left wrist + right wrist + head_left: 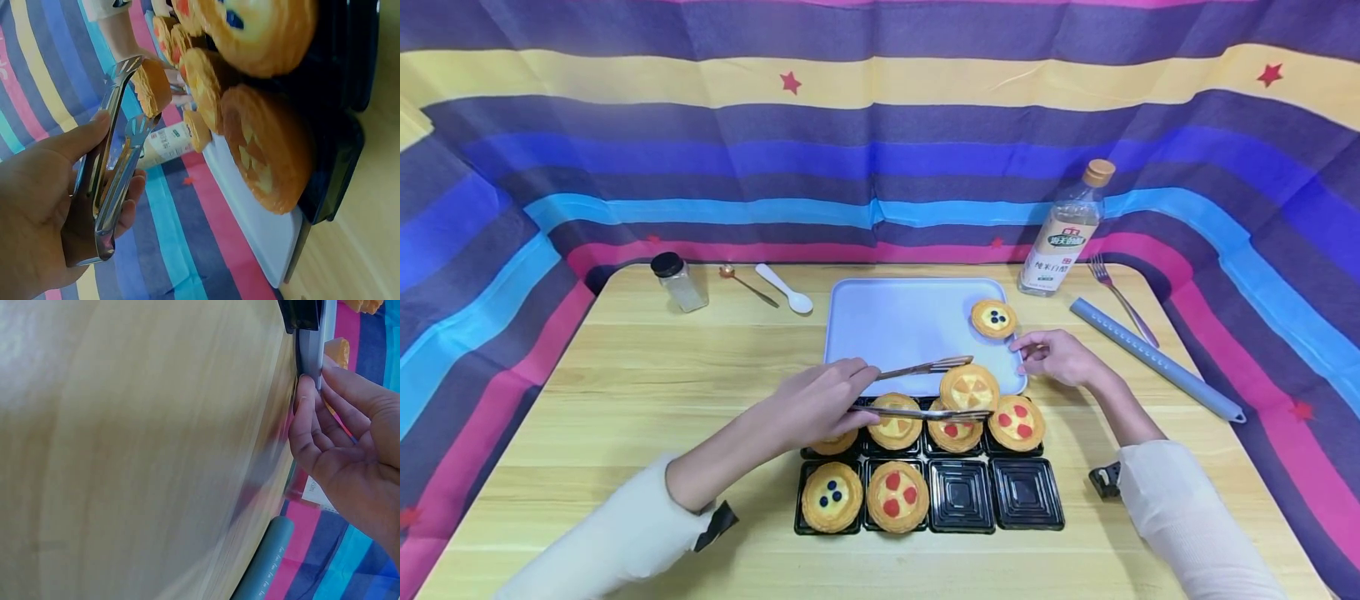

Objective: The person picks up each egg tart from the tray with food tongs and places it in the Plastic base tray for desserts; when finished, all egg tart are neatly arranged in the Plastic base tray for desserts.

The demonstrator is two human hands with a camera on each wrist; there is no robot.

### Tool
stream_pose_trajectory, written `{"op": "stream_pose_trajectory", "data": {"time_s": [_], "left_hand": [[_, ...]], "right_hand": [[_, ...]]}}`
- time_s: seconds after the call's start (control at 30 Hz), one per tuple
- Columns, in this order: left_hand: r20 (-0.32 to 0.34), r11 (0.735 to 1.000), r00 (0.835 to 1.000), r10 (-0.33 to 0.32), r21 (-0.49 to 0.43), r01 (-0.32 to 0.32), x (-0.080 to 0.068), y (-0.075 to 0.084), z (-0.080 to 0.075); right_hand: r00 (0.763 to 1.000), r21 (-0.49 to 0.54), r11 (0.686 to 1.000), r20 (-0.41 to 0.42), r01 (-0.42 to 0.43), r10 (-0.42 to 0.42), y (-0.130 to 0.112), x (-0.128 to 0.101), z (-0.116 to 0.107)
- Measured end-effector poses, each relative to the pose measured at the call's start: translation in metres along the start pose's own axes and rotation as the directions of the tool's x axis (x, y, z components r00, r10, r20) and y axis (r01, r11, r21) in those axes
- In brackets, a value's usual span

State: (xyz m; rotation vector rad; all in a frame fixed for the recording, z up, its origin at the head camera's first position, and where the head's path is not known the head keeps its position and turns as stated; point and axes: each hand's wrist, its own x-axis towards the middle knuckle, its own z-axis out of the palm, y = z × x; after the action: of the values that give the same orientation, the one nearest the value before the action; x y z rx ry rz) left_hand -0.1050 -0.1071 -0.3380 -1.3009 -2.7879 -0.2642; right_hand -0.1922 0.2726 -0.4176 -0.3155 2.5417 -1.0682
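My left hand (pixel 823 400) grips metal tongs (pixel 925 367), thumb along the top arm (pixel 106 187). The tong tips pinch an egg tart with orange slices (pixel 970 387), held in the air over the near edge of a pale blue tray (pixel 895 325); the left wrist view shows this held tart (pixel 153 87) between the tips. One blueberry tart (pixel 994 318) lies on that tray. My right hand (pixel 1051 357) pinches the tray's near right corner, fingertips (pixel 304 384) on its rim (pixel 310 356). A black compartment tray (pixel 1026 496) holds several tarts.
A vinegar bottle (pixel 1063 237), a fork (pixel 1120 298) and a grey-blue tube (pixel 1153 358) lie at the right. A shaker jar (pixel 680 282), a small metal spoon (pixel 747 284) and a white spoon (pixel 784 288) sit at the back left. Striped cloth surrounds the wooden table.
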Motion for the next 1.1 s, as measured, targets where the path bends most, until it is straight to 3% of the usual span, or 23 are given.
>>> {"op": "stream_pose_trajectory", "data": {"time_s": [0.57,0.9,1.1], "left_hand": [[-0.036,0.991,0.991,0.126,0.053,-0.124,-0.036,0.025,0.007],[0.126,0.990,0.984,0.125,0.050,-0.132,-0.044,0.037,0.016],[0.139,0.986,0.980,0.142,0.072,-0.153,-0.046,0.040,0.020]], "right_hand": [[1.000,-0.002,1.000,0.006,-0.019,0.019,0.005,0.002,-0.001],[0.999,0.002,0.999,-0.008,-0.036,0.036,0.002,0.002,0.000],[0.999,0.007,0.999,-0.005,-0.039,0.039,0.002,0.002,0.000]]}}
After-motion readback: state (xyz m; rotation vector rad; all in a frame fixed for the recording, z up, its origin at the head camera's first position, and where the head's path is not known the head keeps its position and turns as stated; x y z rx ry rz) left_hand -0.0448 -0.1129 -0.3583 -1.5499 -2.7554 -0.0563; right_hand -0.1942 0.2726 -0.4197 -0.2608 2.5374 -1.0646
